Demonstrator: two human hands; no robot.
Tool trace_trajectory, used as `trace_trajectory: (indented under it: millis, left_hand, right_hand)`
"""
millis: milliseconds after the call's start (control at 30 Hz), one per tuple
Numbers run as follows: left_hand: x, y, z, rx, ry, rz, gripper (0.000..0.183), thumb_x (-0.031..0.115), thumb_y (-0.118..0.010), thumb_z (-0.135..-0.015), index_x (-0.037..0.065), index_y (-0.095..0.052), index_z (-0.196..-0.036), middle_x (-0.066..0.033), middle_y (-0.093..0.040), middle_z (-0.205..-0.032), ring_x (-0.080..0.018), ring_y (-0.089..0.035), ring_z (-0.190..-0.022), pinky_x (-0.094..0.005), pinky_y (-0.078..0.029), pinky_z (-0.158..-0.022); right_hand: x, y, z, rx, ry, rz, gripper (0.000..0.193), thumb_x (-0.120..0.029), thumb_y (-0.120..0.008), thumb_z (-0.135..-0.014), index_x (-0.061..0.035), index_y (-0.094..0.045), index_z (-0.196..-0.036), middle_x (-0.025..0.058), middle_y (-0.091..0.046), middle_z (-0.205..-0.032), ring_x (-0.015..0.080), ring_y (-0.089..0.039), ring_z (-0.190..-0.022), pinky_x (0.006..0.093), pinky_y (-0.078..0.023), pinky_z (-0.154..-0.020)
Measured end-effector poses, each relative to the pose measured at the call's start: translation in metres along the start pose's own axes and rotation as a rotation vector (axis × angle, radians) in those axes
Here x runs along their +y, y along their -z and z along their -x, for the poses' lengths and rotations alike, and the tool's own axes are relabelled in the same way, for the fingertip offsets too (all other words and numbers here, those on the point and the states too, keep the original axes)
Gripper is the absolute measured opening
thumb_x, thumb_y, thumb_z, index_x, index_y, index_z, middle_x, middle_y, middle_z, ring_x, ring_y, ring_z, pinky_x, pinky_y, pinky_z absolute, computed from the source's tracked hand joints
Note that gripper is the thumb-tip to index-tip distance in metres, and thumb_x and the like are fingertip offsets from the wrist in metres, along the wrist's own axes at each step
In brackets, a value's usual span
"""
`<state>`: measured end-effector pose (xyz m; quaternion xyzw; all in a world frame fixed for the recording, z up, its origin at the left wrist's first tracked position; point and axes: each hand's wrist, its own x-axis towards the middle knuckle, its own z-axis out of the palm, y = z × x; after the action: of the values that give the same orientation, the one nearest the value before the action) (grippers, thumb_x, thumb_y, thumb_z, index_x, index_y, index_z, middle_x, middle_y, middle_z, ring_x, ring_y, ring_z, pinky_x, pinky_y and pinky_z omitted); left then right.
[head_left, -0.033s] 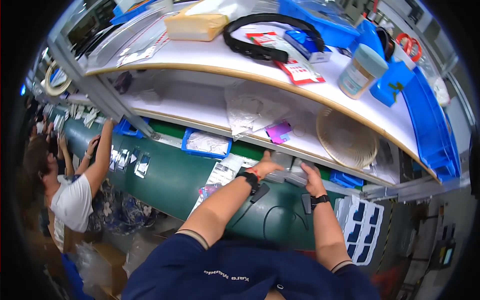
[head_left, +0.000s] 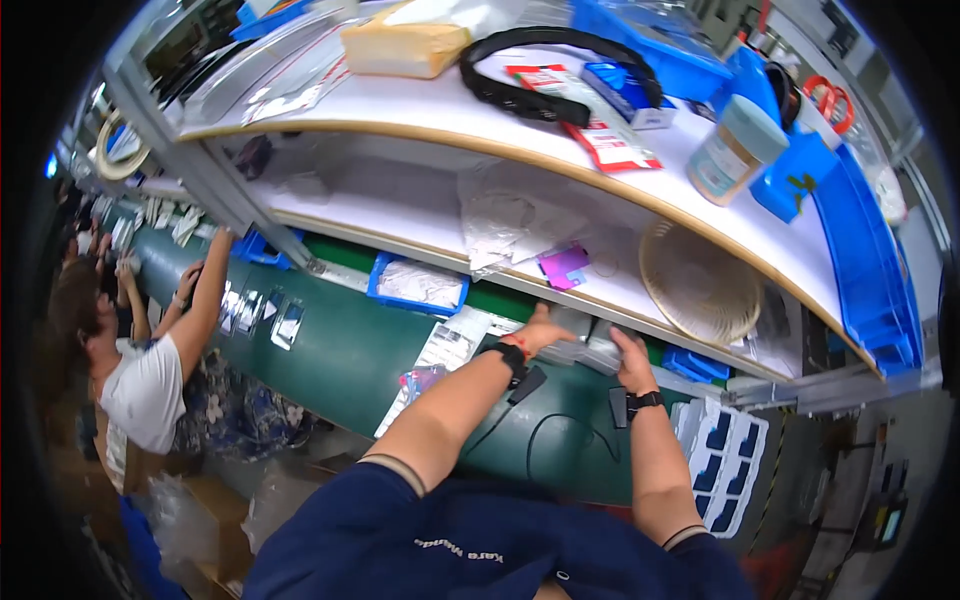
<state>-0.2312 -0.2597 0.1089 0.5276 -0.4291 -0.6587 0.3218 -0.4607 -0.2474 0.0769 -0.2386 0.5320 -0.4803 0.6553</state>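
Note:
Under the lower shelf, two translucent grey plastic stacks, perhaps trays or boxes, sit side by side on the green bench. My left hand grips the left one, its thumb toward the shelf and its other fingers partly hidden. On the other side, my right hand is closed against the right stack's outer side, thumb up. A black strap is on each wrist, and a small black block with a cable lies by the left one. White printed sheets lie left of my left hand.
Low over my hands runs the shelf edge. It bears plastic bags, a purple card and a woven basket. A blue bin stands at left, a white tray with dark pieces at right. Another person works farther left.
The whole view has shifted slightly to the right. Both hands stay at the plastic stacks, with hardly any change in their grip.

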Motion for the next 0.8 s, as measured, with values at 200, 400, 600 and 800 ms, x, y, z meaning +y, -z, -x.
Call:
trace_trajectory:
  millis: [200,400,600,800]
  left_hand:
    - [-0.02,0.004,-0.004,0.369,0.093,-0.589,0.104,0.052,-0.07,-0.068,0.005,-0.017,-0.144,-0.0267,-0.026,-0.142,-0.0405,-0.025,-0.132,-0.0419,-0.026,-0.108]
    - [-0.037,0.041,0.136,0.507,-0.248,-0.944,0.092,0.045,-0.073,-0.068,0.011,-0.029,-0.142,-0.0324,-0.023,-0.14,-0.0494,-0.018,-0.131,-0.0604,-0.016,-0.104]
    - [-0.105,0.073,0.217,0.77,-0.052,-1.133,0.097,0.045,-0.077,-0.064,0.015,-0.029,-0.142,-0.0312,-0.009,-0.145,-0.0524,-0.007,-0.133,-0.0677,-0.009,-0.101]
    - [-0.164,0.1,0.203,0.713,-0.216,-1.014,0.087,0.03,-0.077,-0.063,0.023,-0.036,-0.139,-0.0257,-0.015,-0.146,-0.0448,-0.026,-0.131,-0.0653,-0.022,-0.1]
  right_hand:
    - [-0.003,0.006,-0.004,0.22,0.042,0.406,0.059,-0.037,-0.069,-0.082,0.0019,-0.049,-0.122,0.0093,-0.058,-0.114,0.0205,-0.057,-0.1,0.0319,-0.046,-0.084]
    - [0.011,0.041,0.009,0.549,0.315,0.82,0.065,-0.031,-0.072,-0.079,0.004,-0.044,-0.126,0.0174,-0.048,-0.13,0.03,-0.046,-0.118,0.0393,-0.037,-0.097]
    - [-0.002,-0.09,0.083,0.262,0.969,1.245,0.049,-0.012,-0.067,-0.072,0.0015,-0.051,-0.117,0.0206,-0.054,-0.113,0.0363,-0.049,-0.108,0.0423,-0.036,-0.095]
    - [0.038,-0.21,0.051,-0.493,1.01,1.211,0.034,-0.01,-0.067,-0.071,-0.0015,-0.057,-0.102,0.0187,-0.056,-0.103,0.037,-0.05,-0.099,0.0421,-0.041,-0.088]
